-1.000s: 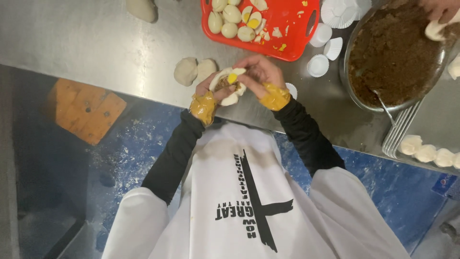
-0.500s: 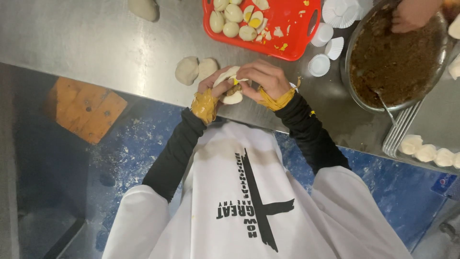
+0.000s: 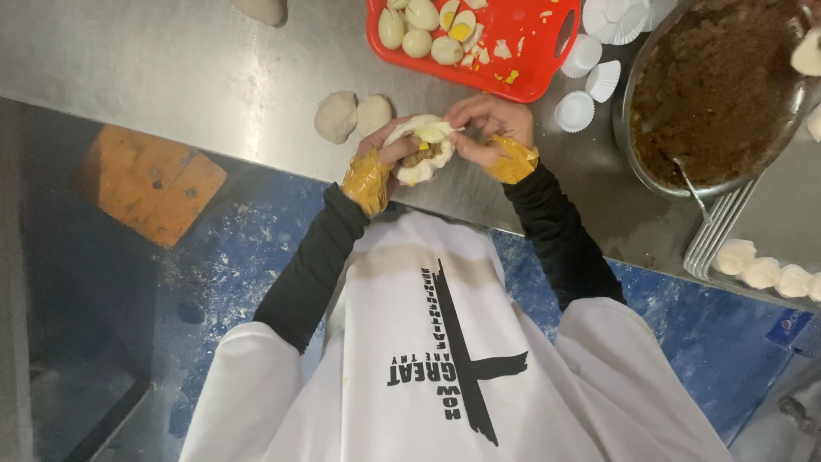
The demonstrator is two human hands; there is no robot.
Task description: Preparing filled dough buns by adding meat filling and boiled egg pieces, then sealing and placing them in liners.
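Note:
Both my hands hold one round of white dough (image 3: 421,147) over the edge of the steel table (image 3: 214,77). Brown filling and a yellow-and-white piece of egg sit in its middle. My left hand (image 3: 385,154) cups the dough from below and the side. My right hand (image 3: 483,128) pinches the dough's rim at the top right. Both wrists are wrapped in yellowish tape. Two flat dough balls (image 3: 352,115) lie on the table just left of my hands.
A red tray (image 3: 522,60) with peeled and halved boiled eggs sits beyond my hands. White paper cups (image 3: 590,68) lie beside it. A big metal bowl (image 3: 637,128) of brown filling holds a spoon. Formed dough pieces (image 3: 765,269) line the right edge; another person's hand (image 3: 808,47) reaches in.
The dough has been opened wider in my hands, with the egg piece and filling now showing. The other person's hand has shifted toward the bowl's right edge.

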